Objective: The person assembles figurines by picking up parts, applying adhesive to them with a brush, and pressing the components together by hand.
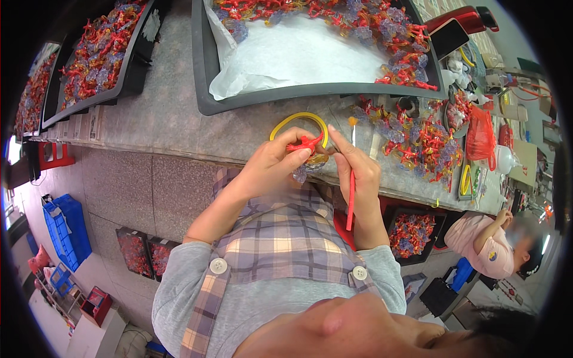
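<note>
My left hand (pixel 271 167) is closed around a small figurine (pixel 305 145), glossy red on top with see-through purple and yellow parts below. My right hand (pixel 362 170) is just to its right, with a paintbrush (pixel 351 203) held between the fingers. The brush has a red handle pointing down toward me and a yellowish tip pointing away. Its thumb and index finger are close to the figurine; whether they pinch anything else is hard to see. A yellow curved strip (pixel 298 114) arches just beyond the figurine, its ends partly hidden by my left hand and the figurine.
A black tray (pixel 206 89) with white lining and many figurines stands on the grey worktable (pixel 173 128). More figurines (pixel 418 140) lie loose at right, near a red plastic bag (pixel 480 137). Another tray (pixel 134 77) sits at left. A person (pixel 486 241) in pink is at far right.
</note>
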`<act>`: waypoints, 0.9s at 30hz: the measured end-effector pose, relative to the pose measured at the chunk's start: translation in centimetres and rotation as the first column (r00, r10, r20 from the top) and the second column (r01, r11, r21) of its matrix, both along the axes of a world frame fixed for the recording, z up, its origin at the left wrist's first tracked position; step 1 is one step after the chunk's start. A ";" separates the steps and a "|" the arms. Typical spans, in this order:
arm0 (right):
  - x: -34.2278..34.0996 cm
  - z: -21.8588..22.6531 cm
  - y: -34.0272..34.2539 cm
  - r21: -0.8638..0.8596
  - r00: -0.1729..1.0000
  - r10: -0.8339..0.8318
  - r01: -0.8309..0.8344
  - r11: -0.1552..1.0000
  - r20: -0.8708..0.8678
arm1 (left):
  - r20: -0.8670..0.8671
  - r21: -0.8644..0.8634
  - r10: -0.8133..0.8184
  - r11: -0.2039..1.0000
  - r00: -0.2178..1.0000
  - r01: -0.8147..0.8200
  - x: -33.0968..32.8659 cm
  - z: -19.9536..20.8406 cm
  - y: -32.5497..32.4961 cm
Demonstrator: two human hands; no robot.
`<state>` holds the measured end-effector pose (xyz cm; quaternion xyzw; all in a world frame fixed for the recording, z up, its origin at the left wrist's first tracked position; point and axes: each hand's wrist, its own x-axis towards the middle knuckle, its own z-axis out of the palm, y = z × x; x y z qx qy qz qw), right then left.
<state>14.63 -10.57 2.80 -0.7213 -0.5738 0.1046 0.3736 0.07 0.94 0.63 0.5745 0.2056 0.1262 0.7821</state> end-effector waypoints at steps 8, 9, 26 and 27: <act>-0.6 0.2 0.8 0.086 0.999 -0.002 -0.002 0.996 0.040 | -0.158 0.176 -0.056 0.981 0.986 0.084 -0.5 0.8 0.1; -0.6 0.2 0.8 0.087 0.999 -0.001 -0.003 0.996 0.040 | -0.157 0.176 -0.055 0.981 0.986 0.083 -0.5 0.8 0.1; -1.6 -0.2 0.9 0.135 0.940 -0.092 0.049 0.990 0.329 | -0.047 0.320 0.118 0.942 0.992 -0.097 0.2 1.4 -1.3; -1.6 -0.1 0.9 0.136 0.940 -0.092 0.049 0.990 0.329 | -0.047 0.321 0.118 0.942 0.992 -0.097 0.3 1.3 -1.4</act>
